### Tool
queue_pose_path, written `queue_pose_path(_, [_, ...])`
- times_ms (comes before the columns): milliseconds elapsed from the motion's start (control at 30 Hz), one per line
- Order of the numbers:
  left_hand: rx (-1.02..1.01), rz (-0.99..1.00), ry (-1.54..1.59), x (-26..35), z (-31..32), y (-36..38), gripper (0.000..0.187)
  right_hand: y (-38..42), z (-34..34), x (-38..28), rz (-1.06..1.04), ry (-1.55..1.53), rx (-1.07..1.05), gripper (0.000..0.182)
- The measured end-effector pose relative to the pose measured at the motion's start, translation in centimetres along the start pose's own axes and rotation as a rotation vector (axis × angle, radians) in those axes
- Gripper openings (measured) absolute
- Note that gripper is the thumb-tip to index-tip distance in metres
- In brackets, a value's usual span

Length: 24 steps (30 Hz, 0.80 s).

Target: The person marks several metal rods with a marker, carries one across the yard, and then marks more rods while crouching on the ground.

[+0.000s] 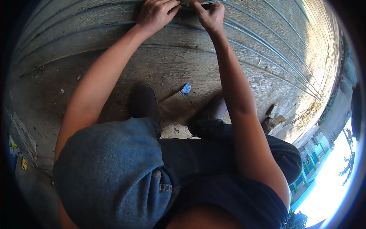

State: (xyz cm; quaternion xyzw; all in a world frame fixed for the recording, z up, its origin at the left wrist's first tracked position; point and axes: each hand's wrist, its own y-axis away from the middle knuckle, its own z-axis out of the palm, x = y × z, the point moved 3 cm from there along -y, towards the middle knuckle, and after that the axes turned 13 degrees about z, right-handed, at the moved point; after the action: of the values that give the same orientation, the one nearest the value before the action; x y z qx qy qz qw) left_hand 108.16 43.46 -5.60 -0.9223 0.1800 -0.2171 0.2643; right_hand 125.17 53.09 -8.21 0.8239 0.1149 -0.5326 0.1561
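Note:
My left hand (158, 14) is at the top edge of the view, its fingers curled and pinched together over the long thin metal rods (263, 41) that lie along the ground. What sits in its fingertips is too small to make out. Just to the right, my right hand (211, 17) is closed, thumb pointing toward the left hand, around a narrow pale strip (213, 1) that the frame's top edge partly cuts off. Both hands are close together, with a small gap between their fingertips. More rods run beneath and beyond them.
My bent knees in jeans (110, 168) and dark shoes (144, 103) fill the lower middle. A flattened cardboard piece (176, 108) and a blue wrapper (186, 89) lie between the feet. To the right rests a broken block (273, 124); litter (24, 164) lies at far left.

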Motion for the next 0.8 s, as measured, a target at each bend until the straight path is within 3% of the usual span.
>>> queue_pose_path(467, [0.029,0.010,0.008,-0.1,0.3,0.2,0.011,0.0,0.2,0.5,0.051,-0.148,0.024,0.022])
queue_pose_path(533, [-0.007,-0.012,0.017,0.0,0.1,0.1,0.011,0.5,-0.1,-1.8,0.019,0.073,-0.063,0.021])
queue_pose_path(633, [0.004,0.013,0.016,0.1,-0.2,-0.2,0.011,0.4,-0.1,-0.7,0.012,-0.057,-0.025,0.020])
queue_pose_path(800, [0.000,0.007,0.015,0.1,-0.2,0.0,0.011,0.5,0.0,-0.7,0.002,-0.024,-0.052,0.020])
